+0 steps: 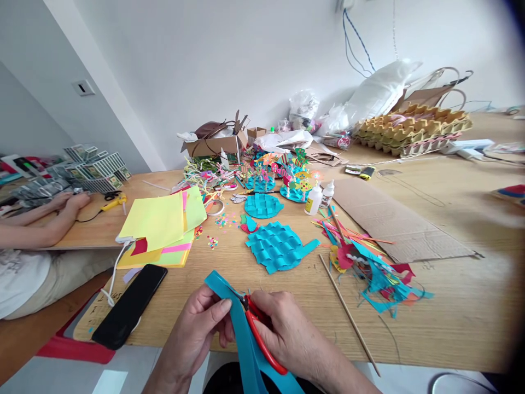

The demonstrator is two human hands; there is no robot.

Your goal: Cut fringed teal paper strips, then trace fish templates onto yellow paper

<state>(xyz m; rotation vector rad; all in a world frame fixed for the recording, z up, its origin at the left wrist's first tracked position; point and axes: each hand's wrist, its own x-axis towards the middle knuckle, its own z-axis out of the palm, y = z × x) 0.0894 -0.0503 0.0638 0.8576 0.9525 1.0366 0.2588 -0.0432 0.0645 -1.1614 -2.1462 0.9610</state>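
Near the table's front edge my left hand [197, 328] pinches a long blue strip [239, 334] between thumb and fingers. My right hand [283, 328] grips red-handled scissors [264, 345], and their blades meet the strip just right of my left thumb. Several blue lengths hang down below my hands. Beyond them lies a woven blue piece [279, 246] with a scalloped edge and a tail sticking out to the right. Behind it sits a smaller blue woven oval [263, 206]. A thin wooden stick [348, 312] rests to the right.
Left are yellow sheets [156, 219] and a black phone [130, 306]. Glue bottles [314, 200], colourful scraps [381, 273] and a cardboard sheet [402, 219] are on the right. Egg trays [410, 128] stand at the back. Another person's arms [53, 219] rest at the far left.
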